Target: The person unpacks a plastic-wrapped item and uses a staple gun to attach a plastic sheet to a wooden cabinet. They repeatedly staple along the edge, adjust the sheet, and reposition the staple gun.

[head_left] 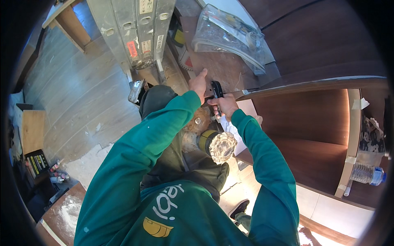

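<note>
My right hand [225, 105] is closed around a black-handled cutter [216, 89], which looks like a utility knife and stands roughly upright; its blade does not show. To its left, my left hand [198, 85] lies at the near left corner of a brown board [215, 63], with one digit stretched out and the others mostly hidden. Beneath my right hand is a white sheet [234, 130], partly covered by the wrist. Below both hands, by my knees, sits a yellow-and-black can [208, 141] with a crusted, pale top.
A clear zip bag [227, 35] lies on the brown surface ahead. An aluminium folding ladder [135, 30] stands at the far left. On the right is a lit brown cabinet [303, 119], with a plastic bottle [365, 174] beyond its edge. Another person's shoe [240, 208] shows below.
</note>
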A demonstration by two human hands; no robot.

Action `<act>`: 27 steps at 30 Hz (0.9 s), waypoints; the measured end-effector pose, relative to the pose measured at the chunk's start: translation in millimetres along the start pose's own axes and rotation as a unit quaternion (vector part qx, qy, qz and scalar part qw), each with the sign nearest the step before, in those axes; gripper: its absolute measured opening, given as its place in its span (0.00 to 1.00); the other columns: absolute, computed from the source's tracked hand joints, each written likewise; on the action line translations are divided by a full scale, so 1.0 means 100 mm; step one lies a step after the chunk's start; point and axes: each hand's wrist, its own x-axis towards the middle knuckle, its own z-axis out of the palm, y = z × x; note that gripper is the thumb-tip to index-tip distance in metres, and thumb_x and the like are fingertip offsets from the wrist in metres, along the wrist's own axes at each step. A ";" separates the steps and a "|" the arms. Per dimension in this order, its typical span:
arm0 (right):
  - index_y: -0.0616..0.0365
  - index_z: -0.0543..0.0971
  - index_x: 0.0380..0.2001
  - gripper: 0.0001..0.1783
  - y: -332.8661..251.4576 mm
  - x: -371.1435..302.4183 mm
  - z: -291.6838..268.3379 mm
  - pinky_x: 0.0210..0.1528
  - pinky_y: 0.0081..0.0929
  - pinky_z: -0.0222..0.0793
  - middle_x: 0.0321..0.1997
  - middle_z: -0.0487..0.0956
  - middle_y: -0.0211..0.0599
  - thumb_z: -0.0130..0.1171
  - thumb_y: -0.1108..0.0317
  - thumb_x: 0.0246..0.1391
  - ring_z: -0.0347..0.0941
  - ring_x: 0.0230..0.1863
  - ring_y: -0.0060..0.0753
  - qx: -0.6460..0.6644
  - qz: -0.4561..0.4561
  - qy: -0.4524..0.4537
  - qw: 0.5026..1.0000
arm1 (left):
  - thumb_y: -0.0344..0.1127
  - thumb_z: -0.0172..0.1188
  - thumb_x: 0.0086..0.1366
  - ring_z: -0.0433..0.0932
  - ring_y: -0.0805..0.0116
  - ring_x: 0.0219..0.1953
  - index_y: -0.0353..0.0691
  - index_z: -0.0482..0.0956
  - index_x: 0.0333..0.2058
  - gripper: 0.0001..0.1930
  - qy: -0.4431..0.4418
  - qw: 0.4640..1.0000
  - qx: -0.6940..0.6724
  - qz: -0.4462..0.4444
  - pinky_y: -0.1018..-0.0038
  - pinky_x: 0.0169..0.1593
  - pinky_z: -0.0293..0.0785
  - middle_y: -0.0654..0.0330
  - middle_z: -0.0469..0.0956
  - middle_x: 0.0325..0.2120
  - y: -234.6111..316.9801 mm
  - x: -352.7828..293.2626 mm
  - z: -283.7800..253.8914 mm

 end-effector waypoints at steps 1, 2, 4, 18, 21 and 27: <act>0.59 0.74 0.19 0.10 0.03 0.02 0.01 0.14 0.27 0.60 0.16 0.71 0.32 0.65 0.71 0.47 0.68 0.14 0.27 0.001 0.002 0.005 1.000 | 0.50 0.58 0.63 0.77 0.59 0.42 0.38 0.71 0.52 0.25 0.000 1.000 -0.005 0.003 0.56 0.37 0.75 0.55 0.76 0.44 0.01 -0.04 0.02; 0.59 0.74 0.20 0.10 0.05 0.03 0.02 0.14 0.27 0.60 0.16 0.70 0.32 0.65 0.71 0.48 0.67 0.14 0.27 0.031 0.002 -0.001 1.000 | 0.49 0.59 0.63 0.77 0.59 0.43 0.38 0.71 0.52 0.25 0.000 1.000 -0.011 0.006 0.55 0.38 0.74 0.55 0.76 0.45 0.01 -0.07 0.03; 0.58 0.74 0.21 0.09 0.11 0.04 0.02 0.13 0.27 0.59 0.16 0.70 0.31 0.64 0.71 0.48 0.67 0.14 0.27 0.090 0.004 -0.012 0.996 | 0.49 0.58 0.63 0.76 0.59 0.44 0.38 0.71 0.52 0.25 -0.007 1.000 -0.004 -0.003 0.55 0.41 0.74 0.56 0.76 0.46 0.08 -0.17 0.06; 0.64 0.70 0.52 0.21 -0.31 -0.27 -0.40 0.57 0.57 0.65 0.47 0.78 0.51 0.53 0.62 0.59 0.75 0.52 0.45 -0.022 0.117 -0.156 0.980 | 0.48 0.44 0.72 0.75 0.51 0.52 0.38 0.64 0.56 0.23 -0.167 0.982 -0.050 -0.072 0.48 0.54 0.72 0.52 0.73 0.52 0.06 -0.14 0.04; 0.65 0.68 0.54 0.23 -0.28 -0.32 -0.43 0.57 0.61 0.63 0.47 0.78 0.53 0.53 0.62 0.59 0.75 0.52 0.46 -0.015 0.136 -0.162 0.977 | 0.50 0.43 0.72 0.74 0.50 0.53 0.38 0.62 0.58 0.24 -0.159 0.983 -0.049 -0.076 0.45 0.54 0.72 0.52 0.72 0.53 0.06 -0.09 0.02; 0.67 0.66 0.55 0.24 -0.12 -0.35 -0.51 0.56 0.59 0.65 0.47 0.78 0.53 0.52 0.63 0.60 0.76 0.51 0.46 -0.011 0.121 -0.165 0.979 | 0.52 0.48 0.69 0.74 0.48 0.52 0.40 0.59 0.60 0.28 -0.187 0.977 -0.053 -0.087 0.42 0.49 0.75 0.48 0.70 0.53 0.06 -0.04 -0.04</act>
